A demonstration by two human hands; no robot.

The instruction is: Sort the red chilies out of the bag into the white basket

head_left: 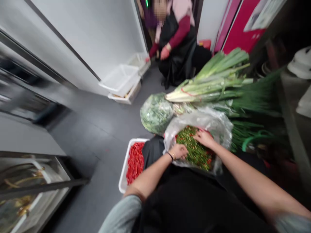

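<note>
A clear plastic bag stands open in front of me, its rim folded outward. Inside lies a heap of green chili stems, with a few red chilies among them. My left hand is over the near left side of the heap, its fingers curled in; whatever they hold is hidden. On the far right side, my right hand reaches into the heap with fingers stretched and a little apart, touching the stems and red pieces there. Left of the bag, a white tray holds many red chilies.
A wrapped bundle of leafy greens and large leeks lie beyond the bag. White crates stand by the wall. Another person in pink gloves crouches ahead. A metal rack is at left, a shelf at right.
</note>
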